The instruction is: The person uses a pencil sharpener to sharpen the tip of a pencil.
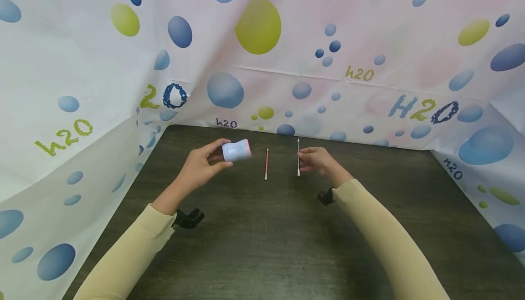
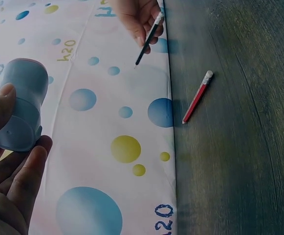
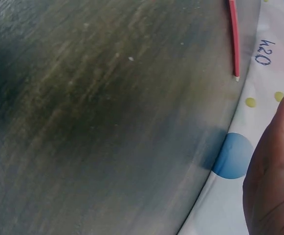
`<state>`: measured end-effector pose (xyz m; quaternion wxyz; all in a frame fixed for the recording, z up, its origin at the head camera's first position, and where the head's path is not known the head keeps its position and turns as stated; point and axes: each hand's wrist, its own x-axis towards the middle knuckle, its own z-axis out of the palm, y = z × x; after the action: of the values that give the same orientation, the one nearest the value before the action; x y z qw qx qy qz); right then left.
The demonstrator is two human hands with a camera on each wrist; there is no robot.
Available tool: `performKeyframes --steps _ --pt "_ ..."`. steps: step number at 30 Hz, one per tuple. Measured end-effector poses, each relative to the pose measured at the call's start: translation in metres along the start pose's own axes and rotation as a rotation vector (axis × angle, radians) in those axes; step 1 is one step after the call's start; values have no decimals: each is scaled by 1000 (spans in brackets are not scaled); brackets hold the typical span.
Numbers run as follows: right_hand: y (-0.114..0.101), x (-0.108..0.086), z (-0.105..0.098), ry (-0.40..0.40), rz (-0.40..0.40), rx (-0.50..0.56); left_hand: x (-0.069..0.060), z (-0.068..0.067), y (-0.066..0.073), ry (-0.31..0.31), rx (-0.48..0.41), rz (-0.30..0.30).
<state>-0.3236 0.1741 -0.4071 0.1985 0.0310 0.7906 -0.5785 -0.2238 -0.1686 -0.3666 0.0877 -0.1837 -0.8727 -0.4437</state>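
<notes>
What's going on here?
A person has both hands busy over a dark wooden table. The left hand holds a light-blue waisted container, tipped sideways with its pink end facing the right hand. That hand holds a slim dark pencil with a white end. A slim red pencil with a white end lies on the table between the hands.

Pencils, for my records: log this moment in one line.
left hand: holds blue container | right hand: holds dark pencil | red pencil: on table
</notes>
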Motion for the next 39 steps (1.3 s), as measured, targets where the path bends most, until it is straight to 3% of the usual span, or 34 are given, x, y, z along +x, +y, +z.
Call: performKeyframes --steps 17,30,39 --pt "10 12 7 26 66 -58 -1 -2 -1 -39 -13 -37" --pt "16 14 8 55 125 -83 -2 3 -5 -50 -21 -30" --pt "20 17 4 57 124 -110 1 4 -3 -53 -25 -25"
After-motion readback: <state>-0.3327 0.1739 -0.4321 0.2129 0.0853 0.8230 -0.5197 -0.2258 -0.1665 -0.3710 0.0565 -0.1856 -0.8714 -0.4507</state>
